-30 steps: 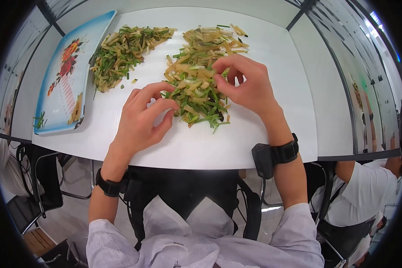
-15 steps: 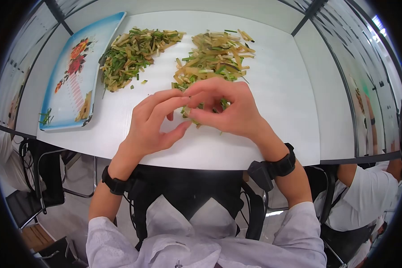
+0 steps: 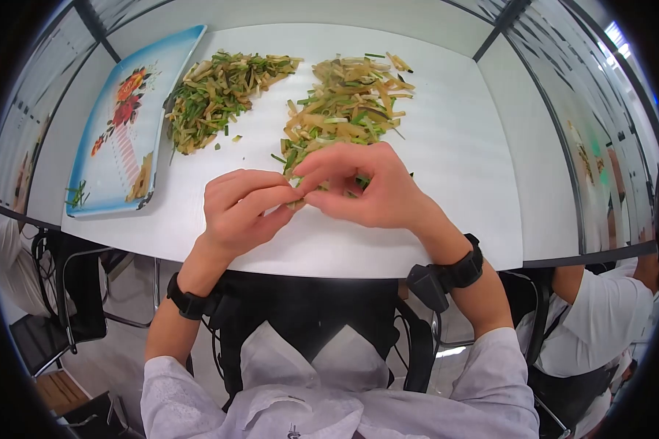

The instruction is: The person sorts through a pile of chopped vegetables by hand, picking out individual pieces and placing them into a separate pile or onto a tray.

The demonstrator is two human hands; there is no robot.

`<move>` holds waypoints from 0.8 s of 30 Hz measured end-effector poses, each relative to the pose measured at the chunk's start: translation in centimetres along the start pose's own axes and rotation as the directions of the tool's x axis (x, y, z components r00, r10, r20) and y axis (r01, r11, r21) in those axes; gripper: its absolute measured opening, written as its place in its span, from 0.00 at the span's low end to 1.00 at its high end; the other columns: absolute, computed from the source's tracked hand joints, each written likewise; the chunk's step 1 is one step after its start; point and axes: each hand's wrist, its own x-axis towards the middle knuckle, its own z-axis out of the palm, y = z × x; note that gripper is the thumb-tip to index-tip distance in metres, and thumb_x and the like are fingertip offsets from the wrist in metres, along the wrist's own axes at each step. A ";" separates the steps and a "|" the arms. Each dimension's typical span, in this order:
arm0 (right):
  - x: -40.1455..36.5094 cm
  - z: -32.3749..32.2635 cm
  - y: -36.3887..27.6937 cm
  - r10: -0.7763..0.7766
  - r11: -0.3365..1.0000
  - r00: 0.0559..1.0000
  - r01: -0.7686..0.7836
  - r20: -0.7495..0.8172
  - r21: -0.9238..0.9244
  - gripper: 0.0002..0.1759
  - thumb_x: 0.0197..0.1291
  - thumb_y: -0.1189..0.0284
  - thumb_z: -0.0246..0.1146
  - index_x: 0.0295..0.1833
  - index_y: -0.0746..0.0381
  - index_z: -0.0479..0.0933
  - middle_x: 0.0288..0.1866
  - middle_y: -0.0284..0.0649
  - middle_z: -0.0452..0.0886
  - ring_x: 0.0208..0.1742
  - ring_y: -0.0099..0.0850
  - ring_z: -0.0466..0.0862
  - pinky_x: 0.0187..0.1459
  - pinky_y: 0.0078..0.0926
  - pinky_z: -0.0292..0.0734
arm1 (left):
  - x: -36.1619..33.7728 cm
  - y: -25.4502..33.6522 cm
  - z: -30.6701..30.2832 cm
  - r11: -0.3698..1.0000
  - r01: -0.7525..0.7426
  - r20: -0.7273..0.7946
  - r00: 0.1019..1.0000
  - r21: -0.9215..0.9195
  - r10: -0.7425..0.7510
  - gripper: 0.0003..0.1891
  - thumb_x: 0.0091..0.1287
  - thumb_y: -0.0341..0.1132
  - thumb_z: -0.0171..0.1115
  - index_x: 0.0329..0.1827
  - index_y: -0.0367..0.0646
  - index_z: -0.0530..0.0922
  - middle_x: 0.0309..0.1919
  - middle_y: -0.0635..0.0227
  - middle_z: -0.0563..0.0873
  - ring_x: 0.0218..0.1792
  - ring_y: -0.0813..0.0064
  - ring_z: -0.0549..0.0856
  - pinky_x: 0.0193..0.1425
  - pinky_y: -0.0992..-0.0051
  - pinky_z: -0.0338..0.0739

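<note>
My left hand [image 3: 245, 208] and my right hand [image 3: 370, 186] meet at the fingertips over the near end of a heap of cut vegetables [image 3: 348, 110]. Both are closed in a pinch. A small pale-green vegetable piece [image 3: 295, 205] shows where the fingertips come together, mostly covered by them. More green and yellowish strips lie beneath my right hand, partly hidden by it. To the left is a second heap of cut vegetables [image 3: 216, 99], greener, with a few loose bits beside it.
A blue-rimmed white tray [image 3: 124, 203] with a flower print stands at the left, holding a few green shreds [image 3: 77, 193] in its near corner. Low partitions [image 3: 300, 44] enclose the white table [image 3: 461, 168]. A person in a white sleeve [image 3: 600, 322] sits at the right.
My left hand has closed from spread fingers into a pinch and lowered slightly, meeting my right fingertips. My right hand has shifted a little left and down.
</note>
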 end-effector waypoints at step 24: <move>0.9 -6.8 4.6 0.193 0.981 0.790 -0.157 -0.582 0.112 0.08 0.66 0.71 0.65 0.45 0.64 0.84 0.25 0.31 0.83 0.22 0.14 0.75 0.24 0.14 0.67 | -12.1 -13.8 -32.9 0.417 0.599 -0.292 0.748 0.684 -0.596 0.18 0.60 0.25 0.68 0.54 0.41 0.81 0.46 0.66 0.86 0.35 0.75 0.83 0.40 0.72 0.77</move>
